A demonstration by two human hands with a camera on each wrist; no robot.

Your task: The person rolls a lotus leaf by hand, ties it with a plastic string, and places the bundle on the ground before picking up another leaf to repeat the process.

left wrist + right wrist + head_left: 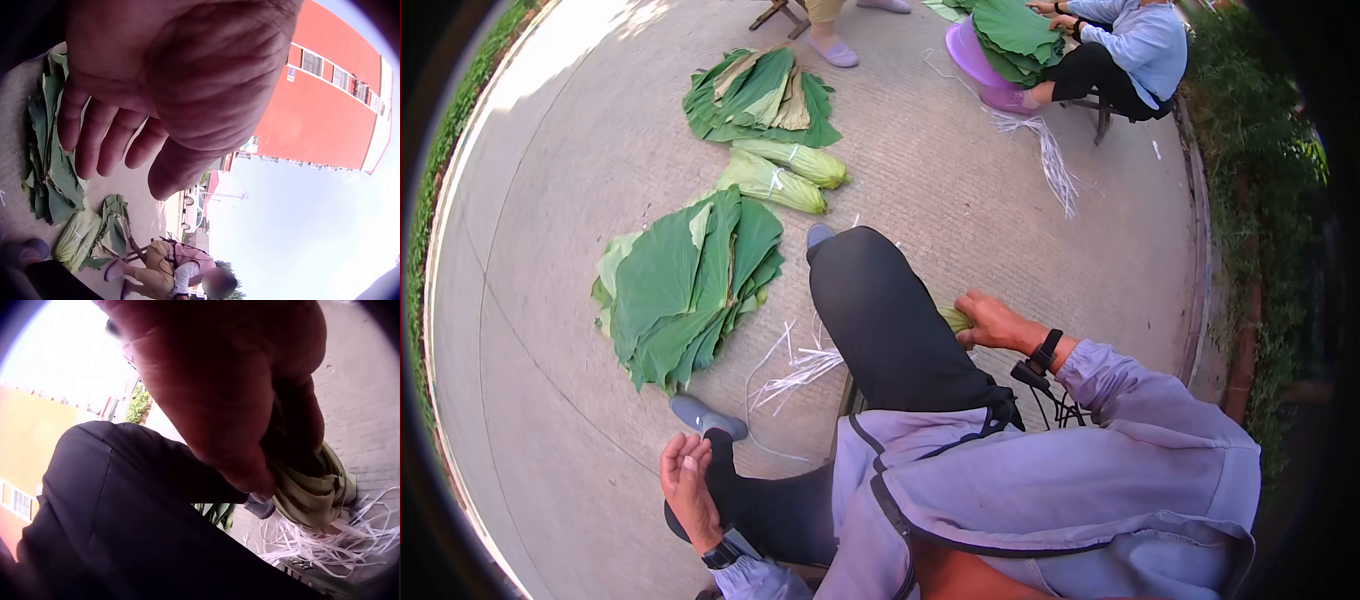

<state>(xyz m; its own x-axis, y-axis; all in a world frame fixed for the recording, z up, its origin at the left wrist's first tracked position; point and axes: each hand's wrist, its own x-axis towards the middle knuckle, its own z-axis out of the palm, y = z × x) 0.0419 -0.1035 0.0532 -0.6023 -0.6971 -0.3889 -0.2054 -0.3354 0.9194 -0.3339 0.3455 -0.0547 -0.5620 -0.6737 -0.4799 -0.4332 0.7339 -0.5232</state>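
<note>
In the head view my right hand [1000, 322] grips the end of a green leaf bundle [955, 319] beside my right knee, the rest of it hidden behind the leg. The right wrist view shows the fingers of my right hand [250, 412] round the folded leaf bundle [312, 497], above white strips [325, 544]. My left hand [689, 490] is held over my left knee with nothing in it; its fingers hang loosely bent in the left wrist view [162, 87]. A large stack of green leaves [690, 280] lies on the ground ahead of it.
Two tied leaf bundles [785, 180] lie beyond the stack, with another leaf pile [765, 95] behind them. White strips [805, 368] lie between my feet. A seated person [1135, 55] handles leaves at the upper right; another person's foot [835, 50] is at the top.
</note>
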